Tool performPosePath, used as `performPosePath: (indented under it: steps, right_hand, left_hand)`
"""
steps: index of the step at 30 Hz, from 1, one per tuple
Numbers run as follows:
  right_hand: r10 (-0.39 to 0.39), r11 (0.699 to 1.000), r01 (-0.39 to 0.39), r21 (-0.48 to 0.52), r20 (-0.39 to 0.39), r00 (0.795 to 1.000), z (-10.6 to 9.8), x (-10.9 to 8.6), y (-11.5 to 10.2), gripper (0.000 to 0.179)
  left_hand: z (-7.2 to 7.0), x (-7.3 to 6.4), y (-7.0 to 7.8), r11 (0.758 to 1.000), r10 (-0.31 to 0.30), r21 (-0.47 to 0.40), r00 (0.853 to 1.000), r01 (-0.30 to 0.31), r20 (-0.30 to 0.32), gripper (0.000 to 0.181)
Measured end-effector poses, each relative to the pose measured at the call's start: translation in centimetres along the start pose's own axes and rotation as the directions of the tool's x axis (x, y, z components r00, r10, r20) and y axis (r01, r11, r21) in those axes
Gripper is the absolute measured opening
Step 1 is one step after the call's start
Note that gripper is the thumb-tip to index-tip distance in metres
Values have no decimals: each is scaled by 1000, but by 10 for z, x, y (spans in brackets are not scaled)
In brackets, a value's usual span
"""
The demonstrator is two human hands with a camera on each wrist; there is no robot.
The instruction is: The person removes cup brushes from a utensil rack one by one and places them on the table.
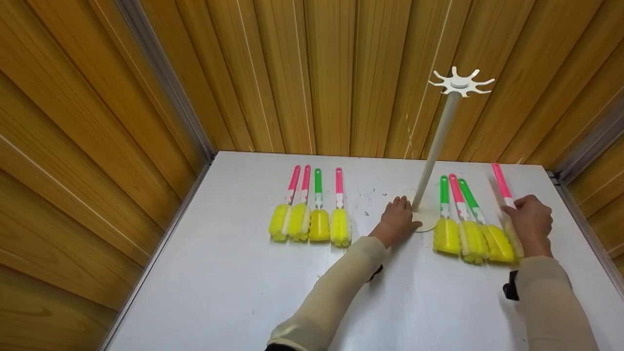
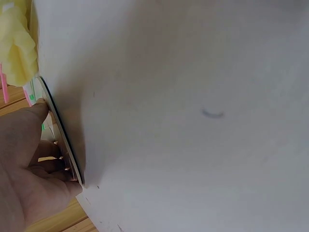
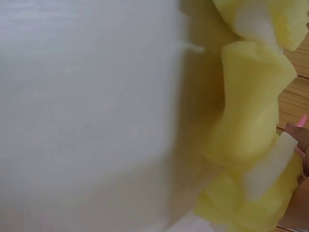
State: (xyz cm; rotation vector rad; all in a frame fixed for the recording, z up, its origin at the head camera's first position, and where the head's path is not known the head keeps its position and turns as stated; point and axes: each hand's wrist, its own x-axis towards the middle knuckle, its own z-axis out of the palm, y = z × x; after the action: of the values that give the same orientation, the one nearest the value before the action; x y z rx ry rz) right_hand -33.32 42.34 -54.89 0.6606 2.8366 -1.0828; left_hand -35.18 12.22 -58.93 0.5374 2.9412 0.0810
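A tall white stand (image 1: 436, 141) with a ring of hooks (image 1: 459, 85) at its top rises from a round base (image 1: 427, 218). My left hand (image 1: 397, 219) grips the left edge of that base, thumb and fingers spread along its rim (image 2: 62, 133). At the right, my right hand (image 1: 530, 222) pinches a bottle brush with a pink handle (image 1: 502, 183) near its white neck; the hand partly hides its yellow sponge head. Beside it lie a green-handled brush (image 1: 497, 243), a pink-handled brush (image 1: 473, 241) and another green-handled brush (image 1: 446, 236). Yellow sponge heads (image 3: 251, 101) appear close up in the right wrist view.
Several more sponge brushes (image 1: 319, 224) lie in a row left of the stand, handles pointing to the back. The white table (image 1: 219, 273) meets wood-look panels (image 1: 331, 73) behind and at both sides. Metal rails (image 1: 165, 78) run along the corners.
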Motion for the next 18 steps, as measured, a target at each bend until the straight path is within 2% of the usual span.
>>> performPosePath:
  steps: [11, 15, 18]
  right_hand:
    - [80, 997, -80, -8, 66, 995, 9, -6, 9, 59]
    - [71, 997, -68, -34, 82, 994, 6, -7, 10, 60]
    - [92, 995, -86, -52, 106, 990, 3, -10, 11, 65]
  left_hand:
    - [-1, -1, 7, 999, -2, -44, 1000, 2, 11, 75]
    - [-2, -1, 9, 1000, 9, -13, 1000, -9, 8, 74]
    - [-1, -4, 10, 1000, 22, 0, 1000, -22, 3, 74]
